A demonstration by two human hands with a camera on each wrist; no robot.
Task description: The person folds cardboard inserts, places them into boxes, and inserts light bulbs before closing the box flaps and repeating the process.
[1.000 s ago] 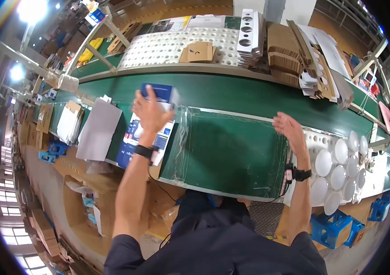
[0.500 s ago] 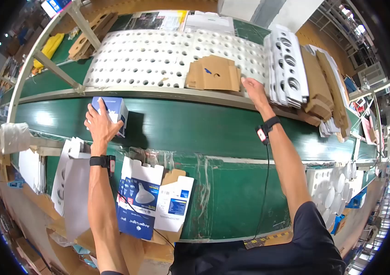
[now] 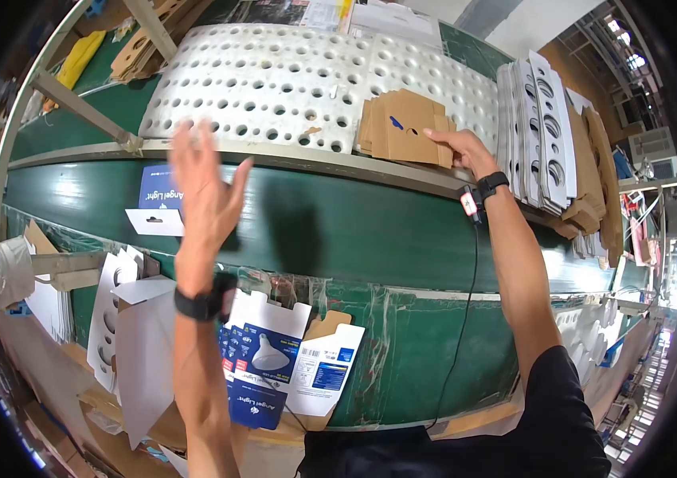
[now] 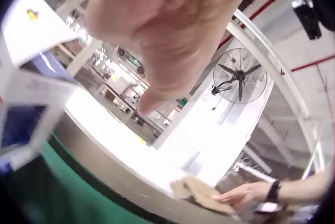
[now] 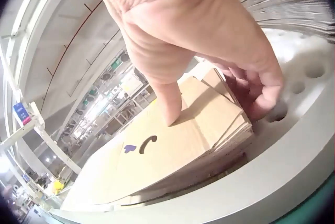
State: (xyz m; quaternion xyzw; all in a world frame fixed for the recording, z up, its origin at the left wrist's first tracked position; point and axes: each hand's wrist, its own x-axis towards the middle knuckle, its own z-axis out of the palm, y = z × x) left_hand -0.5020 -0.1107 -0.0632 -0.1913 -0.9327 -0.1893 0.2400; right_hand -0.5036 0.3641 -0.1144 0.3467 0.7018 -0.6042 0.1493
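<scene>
My right hand (image 3: pixel 470 150) is at the right end of a stack of flat brown cardboard inserts (image 3: pixel 406 131) on the raised shelf. In the right wrist view its thumb presses on the top insert (image 5: pixel 157 166), while the other fingers curl at the stack's side edge. My left hand (image 3: pixel 205 195), blurred, is raised over the green belt with fingers spread and nothing in it. Just left of it, a blue-and-white Angel Light box (image 3: pixel 159 191) stands on the belt, its white flap with a hang hole sticking out; the hand partly covers it.
White foam boards with holes (image 3: pixel 275 88) cover the shelf, behind its metal rail (image 3: pixel 315 159). White cutout sheets (image 3: pixel 538 135) stand at the right. Flattened printed cartons (image 3: pixel 263 366) lie on the near bench, and a grey-white sheet (image 3: pixel 143 342) leans to their left.
My right hand has gone from above the bench to the cardboard stack. The left hand carried the box onto the belt, then let it go and lifted off toward the right.
</scene>
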